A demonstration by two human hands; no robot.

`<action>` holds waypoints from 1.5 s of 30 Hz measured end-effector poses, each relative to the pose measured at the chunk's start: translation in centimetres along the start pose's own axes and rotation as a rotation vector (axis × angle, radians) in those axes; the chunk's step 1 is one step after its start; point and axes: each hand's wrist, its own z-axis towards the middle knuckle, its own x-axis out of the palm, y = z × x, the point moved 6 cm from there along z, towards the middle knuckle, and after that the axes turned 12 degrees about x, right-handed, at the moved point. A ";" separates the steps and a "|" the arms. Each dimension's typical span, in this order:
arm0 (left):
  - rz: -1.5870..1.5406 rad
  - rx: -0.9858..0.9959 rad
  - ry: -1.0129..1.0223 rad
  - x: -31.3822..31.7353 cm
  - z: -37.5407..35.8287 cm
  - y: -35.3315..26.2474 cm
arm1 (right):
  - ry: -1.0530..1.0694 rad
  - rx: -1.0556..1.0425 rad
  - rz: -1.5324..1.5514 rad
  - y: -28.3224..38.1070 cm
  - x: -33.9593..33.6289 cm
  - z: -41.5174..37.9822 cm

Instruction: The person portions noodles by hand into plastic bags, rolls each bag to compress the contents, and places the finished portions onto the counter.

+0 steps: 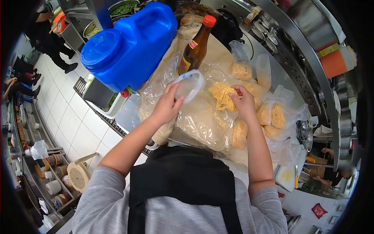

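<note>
My left hand point(168, 104) holds the rim of a clear plastic bag point(191, 86), its mouth spread into a ring, between thumb and fingers. To its right, my right hand point(242, 100) grips a loose bundle of yellow noodles point(223, 96) above the plastic-covered work surface point(202, 130). Several bags of noodles point(277, 116) lie beside and beyond my right forearm. Behind the open bag stands a brown bottle with a red cap point(199, 45). A few noodle strands lie on the plastic below the bundle.
A large blue jug point(128, 46) stands at the back left, near a white tray of greens point(111, 103). At the right are a metal rack with ladles point(267, 35) and a cutting board with a knife point(286, 177). Other people stand or sit farther off.
</note>
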 end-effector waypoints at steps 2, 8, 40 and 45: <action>-0.026 0.067 0.050 1.4 1.2 1.4 | 0.044 0.031 0.085 0.1 -0.5 -0.5; 0.029 0.042 0.032 3.4 2.5 5.8 | 0.033 0.067 0.142 0.1 -1.5 -1.5; 0.248 0.203 -0.005 3.6 2.3 4.6 | -0.187 -0.239 -0.391 5.5 -1.9 -3.7; 0.247 0.181 -0.002 3.7 2.3 4.8 | -0.004 -0.002 0.058 5.3 -3.5 -3.5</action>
